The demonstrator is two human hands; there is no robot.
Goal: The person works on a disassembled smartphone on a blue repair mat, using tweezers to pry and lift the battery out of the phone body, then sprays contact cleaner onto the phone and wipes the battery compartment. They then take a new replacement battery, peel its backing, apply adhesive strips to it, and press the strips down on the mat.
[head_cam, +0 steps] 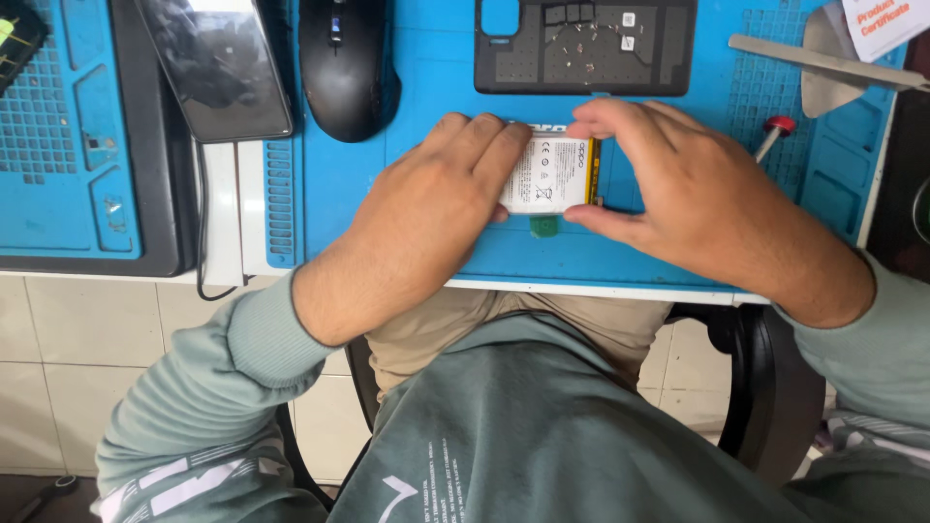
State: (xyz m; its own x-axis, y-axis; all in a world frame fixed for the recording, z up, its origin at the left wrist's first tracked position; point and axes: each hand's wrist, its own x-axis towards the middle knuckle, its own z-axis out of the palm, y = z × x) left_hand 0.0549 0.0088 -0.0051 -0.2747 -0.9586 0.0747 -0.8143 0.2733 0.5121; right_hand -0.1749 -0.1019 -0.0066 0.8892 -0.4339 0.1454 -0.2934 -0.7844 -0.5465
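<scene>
A flat white phone battery (550,176) with a yellow strip along its right edge lies on the blue work mat (426,87). My left hand (426,218) rests over its left part, fingers pressing on the top. At the battery's right end my right hand (668,189) pinches it, index finger along the far edge and thumb on the near edge. A small green tab (544,226) sticks out from under the battery's near edge.
A black phone back cover (586,46) with small screws on it lies beyond the battery. A black mouse (344,63) and a dark phone (218,63) sit to the left. Metal tweezers (823,63) and a red-handled screwdriver (772,136) are at right.
</scene>
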